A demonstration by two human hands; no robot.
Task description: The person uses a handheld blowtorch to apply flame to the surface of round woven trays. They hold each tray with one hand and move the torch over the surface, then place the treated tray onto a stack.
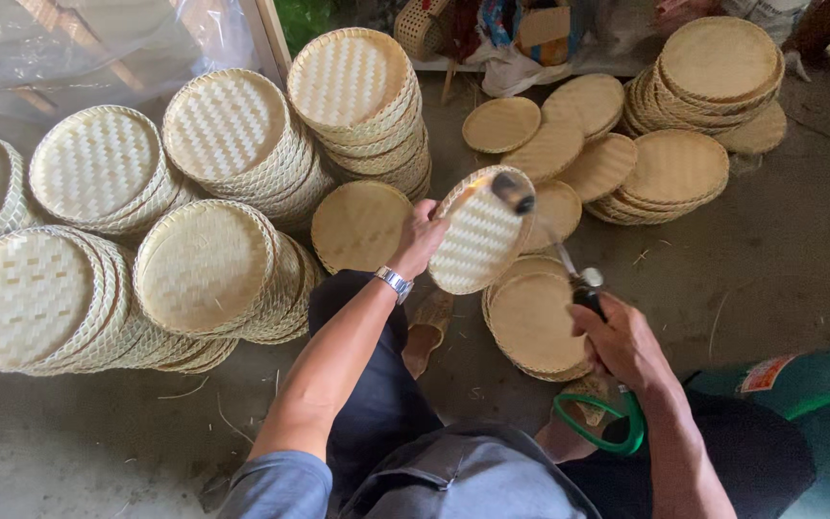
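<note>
Head view: at the centre of the frame the left hand (422, 235), a wristwatch (395, 282) on its wrist, grips the rim of a round woven bamboo tray (480, 235), held tilted above the concrete floor (780, 250). The right hand (622, 341), lower right of centre, is closed around the handle of a gas torch (569, 264); its nozzle and small flame sit at the tray's upper edge. Stacks of pale trays (223, 144) fill the upper left; darker trays (713, 62) lie upper right.
</note>
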